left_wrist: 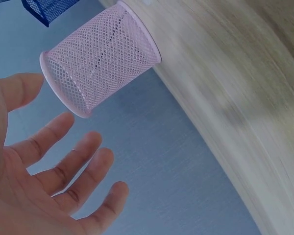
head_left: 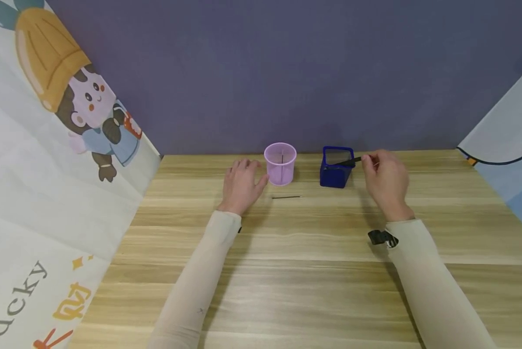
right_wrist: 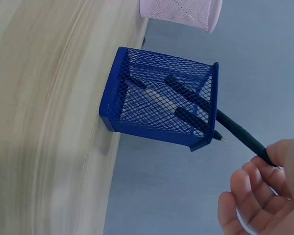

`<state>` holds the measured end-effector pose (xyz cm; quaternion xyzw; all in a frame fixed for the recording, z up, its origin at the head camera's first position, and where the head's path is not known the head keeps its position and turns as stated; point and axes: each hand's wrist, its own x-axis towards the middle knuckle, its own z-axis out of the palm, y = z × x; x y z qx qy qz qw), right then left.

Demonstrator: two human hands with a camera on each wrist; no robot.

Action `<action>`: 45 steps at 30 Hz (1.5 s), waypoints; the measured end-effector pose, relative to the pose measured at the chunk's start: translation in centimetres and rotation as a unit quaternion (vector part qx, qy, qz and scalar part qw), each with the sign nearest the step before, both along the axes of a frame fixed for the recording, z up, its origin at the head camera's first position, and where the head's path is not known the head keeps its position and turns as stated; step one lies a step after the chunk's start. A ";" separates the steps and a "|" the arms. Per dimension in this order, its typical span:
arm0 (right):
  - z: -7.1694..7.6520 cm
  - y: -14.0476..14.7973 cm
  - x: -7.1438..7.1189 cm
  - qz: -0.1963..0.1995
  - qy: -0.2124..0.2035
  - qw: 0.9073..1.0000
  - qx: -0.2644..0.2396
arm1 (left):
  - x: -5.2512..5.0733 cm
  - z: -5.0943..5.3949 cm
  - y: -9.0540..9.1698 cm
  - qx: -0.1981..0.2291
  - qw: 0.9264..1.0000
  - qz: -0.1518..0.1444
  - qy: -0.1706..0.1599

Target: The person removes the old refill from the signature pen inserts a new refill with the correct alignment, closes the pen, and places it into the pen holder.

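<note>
My right hand (head_left: 387,182) pinches one end of a black pen (right_wrist: 241,133) between thumb and index finger. The pen slants over the rim of a blue square mesh pen holder (head_left: 333,180), its far end inside. Through the mesh in the right wrist view, a second pen (right_wrist: 159,100) with a pale middle shows, its pointed tip just past the rim. Beside a pink round mesh pen holder (head_left: 274,170), my left hand (head_left: 240,186) is spread with nothing in its grasp. A thin dark rod (left_wrist: 107,46) stands inside the pink holder.
In front of the pink holder, a thin dark stick with a pale tip (head_left: 287,197) lies on the wood-grain table (head_left: 304,291). A dark blue-grey panel (head_left: 287,72) rises behind the table. Printed cloths hang at both sides.
</note>
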<state>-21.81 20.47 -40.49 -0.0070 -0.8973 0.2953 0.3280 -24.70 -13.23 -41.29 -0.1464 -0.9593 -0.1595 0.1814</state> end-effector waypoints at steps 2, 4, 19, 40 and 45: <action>0.0 0.0 -0.3 0.001 -0.006 1.000 0.007 | -0.1 0.0 0.2 -0.004 1.000 0.000 -0.001; 0.0 -0.1 -0.7 0.002 -0.013 1.000 0.011 | -0.2 0.0 0.2 -0.010 1.000 0.002 -0.002; -1.3 -0.3 -1.9 0.028 -0.056 0.997 0.037 | -1.2 -0.1 0.0 -0.038 0.998 0.020 -0.039; -1.5 1.1 -2.1 0.074 -0.113 0.990 0.034 | -2.6 0.2 -0.2 -0.056 0.997 0.019 -0.047; -1.5 1.5 -1.9 0.088 -0.133 0.986 0.041 | -2.9 0.2 -0.5 -0.064 0.997 0.019 -0.043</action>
